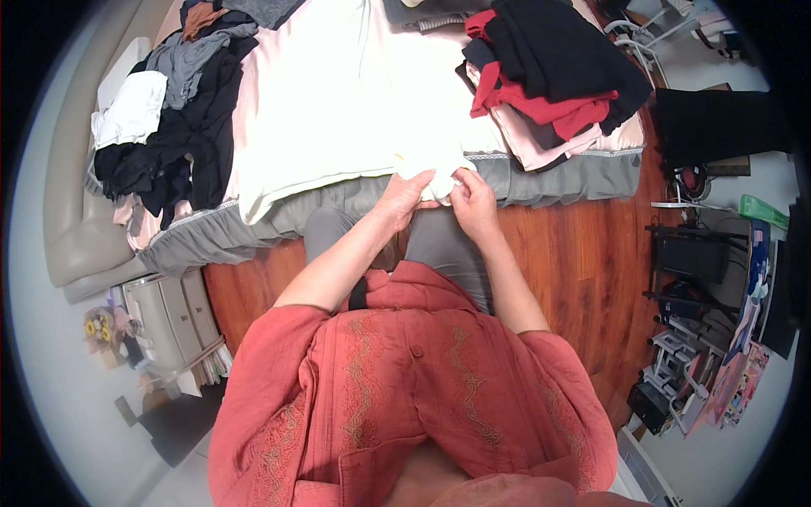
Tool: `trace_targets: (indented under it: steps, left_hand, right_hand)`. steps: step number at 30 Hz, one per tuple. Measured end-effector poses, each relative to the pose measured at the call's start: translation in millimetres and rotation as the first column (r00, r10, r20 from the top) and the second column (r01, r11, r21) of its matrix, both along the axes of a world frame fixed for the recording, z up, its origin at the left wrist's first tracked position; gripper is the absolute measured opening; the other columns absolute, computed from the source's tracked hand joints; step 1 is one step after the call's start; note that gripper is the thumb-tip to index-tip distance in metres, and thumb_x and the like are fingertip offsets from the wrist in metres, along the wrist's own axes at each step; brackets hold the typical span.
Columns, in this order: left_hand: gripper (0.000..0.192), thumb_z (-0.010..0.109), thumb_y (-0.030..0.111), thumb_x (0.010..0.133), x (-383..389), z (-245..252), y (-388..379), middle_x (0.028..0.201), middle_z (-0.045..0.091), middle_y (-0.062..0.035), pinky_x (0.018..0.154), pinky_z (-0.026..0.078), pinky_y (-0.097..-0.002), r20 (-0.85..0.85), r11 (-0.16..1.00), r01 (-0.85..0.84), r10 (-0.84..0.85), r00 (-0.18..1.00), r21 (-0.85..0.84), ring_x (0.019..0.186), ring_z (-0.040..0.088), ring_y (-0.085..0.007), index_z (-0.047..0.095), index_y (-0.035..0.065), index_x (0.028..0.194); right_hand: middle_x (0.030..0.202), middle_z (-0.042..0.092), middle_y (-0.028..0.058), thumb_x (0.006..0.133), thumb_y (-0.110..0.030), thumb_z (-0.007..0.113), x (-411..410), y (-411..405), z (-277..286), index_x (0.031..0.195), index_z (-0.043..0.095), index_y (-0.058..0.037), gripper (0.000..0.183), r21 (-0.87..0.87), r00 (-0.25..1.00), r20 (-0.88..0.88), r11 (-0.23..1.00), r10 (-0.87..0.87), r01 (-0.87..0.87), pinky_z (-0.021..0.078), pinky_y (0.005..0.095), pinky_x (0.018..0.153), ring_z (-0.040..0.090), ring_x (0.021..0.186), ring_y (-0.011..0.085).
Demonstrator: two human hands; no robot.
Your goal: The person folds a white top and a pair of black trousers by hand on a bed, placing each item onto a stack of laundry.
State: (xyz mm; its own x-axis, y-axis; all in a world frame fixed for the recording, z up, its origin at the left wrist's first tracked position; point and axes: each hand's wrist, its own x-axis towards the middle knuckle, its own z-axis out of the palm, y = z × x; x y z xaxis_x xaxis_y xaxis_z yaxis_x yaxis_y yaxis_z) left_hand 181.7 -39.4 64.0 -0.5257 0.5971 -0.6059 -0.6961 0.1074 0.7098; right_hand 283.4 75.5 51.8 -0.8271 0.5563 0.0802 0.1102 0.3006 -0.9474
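Observation:
A large white cloth point(329, 108), very bright in the light, lies spread over the middle of the bed, its near edge draping at the bedside. My left hand point(407, 196) pinches a bunched part of this cloth at the near edge. Just to the right, my right hand point(470, 198) grips the same bunch between thumb and fingers. The two hands are close together above my knees. What kind of item the cloth is, I cannot tell.
A stack of folded clothes point(551, 70), black, red and pink, sits on the bed's right. Loose dark clothes point(203, 139) and a folded white garment point(133, 108) lie at left. A grey bed skirt point(564, 180) hangs above the wooden floor point(570, 253). A nightstand point(171, 317) stands left.

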Motion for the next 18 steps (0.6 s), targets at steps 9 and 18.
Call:
trace_targets:
  steps: [9, 18]
  left_hand:
    - [0.029, 0.060, 0.017, 0.090, 7, -4, 6, 0.095, 0.065, -0.0084, 0.059, 0.052, -0.0274, -0.139, 0.986, -0.133, 0.118, 0.983, -0.104, 0.081, 0.064, -0.0148, 0.058, -0.0020, 0.111]
    - [0.028, 0.060, 0.017, 0.090, 7, 6, 6, 0.096, 0.065, -0.0088, 0.058, 0.051, -0.0274, -0.064, 0.971, -0.191, 0.184, 0.981, -0.143, 0.079, 0.064, -0.0149, 0.058, -0.0029, 0.110]
  right_hand:
    - [0.058, 0.060, 0.0067, 0.080, -0.008, 0.062, 11, -6, 13, 0.088, 0.063, 0.0038, 0.014, -0.156, 0.950, 0.283, 0.984, 0.131, -0.089, 0.0445, 0.0294, 0.047, 0.055, 0.047, 0.0123]
    - [0.057, 0.061, 0.0054, 0.077, -0.006, 0.063, 15, -6, 12, 0.092, 0.060, 0.0026, 0.018, -0.185, 0.933, 0.293, 0.970, 0.209, -0.160, 0.0440, 0.0283, 0.043, 0.056, 0.043, 0.0120]
